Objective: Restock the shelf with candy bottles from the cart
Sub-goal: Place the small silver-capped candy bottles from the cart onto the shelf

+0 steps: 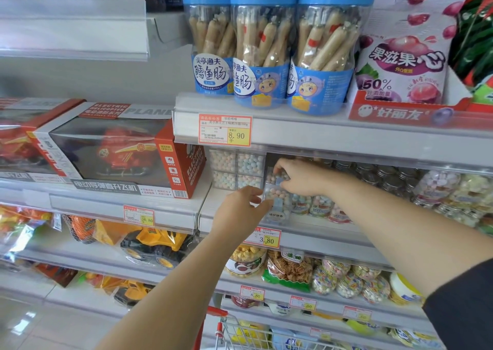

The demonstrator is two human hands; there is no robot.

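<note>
Grey-white metal made up the shelf (pixel 322 228) that filled the view, its candy level running from the centre out to the right edge. The rail (pixel 346 136) of the level above overhung it and left only a low slot for reaching in. On the neighbouring bay to the left, a red toy helicopter box (pixel 117 149) sat with its right end touching the bay divider. Three blue-lidded sausage jars (pixel 264 48) stood side by side on the upper level, right at its front lip. At the bottom edge, the red-handled wire cart (pixel 240 331) showed only its top corner. On the candy level, stacked clear candy boxes (pixel 237 169) stood against the left wall and round jars (pixel 320 205) crowded the right, with a narrow gap between them and a bare strip of shelf along the front. The candy bottle (pixel 277 202), clear and full of pastel balls, stood in that gap near the front edge; whether it was one piece or two stacked could not be told. The left hand (pixel 240 210) curled round its lower left side. The right hand (pixel 301 177), close under the rail, pinched its top with bent fingers. A yellow price tag (pixel 262 239) hung just below the bottle.
</note>
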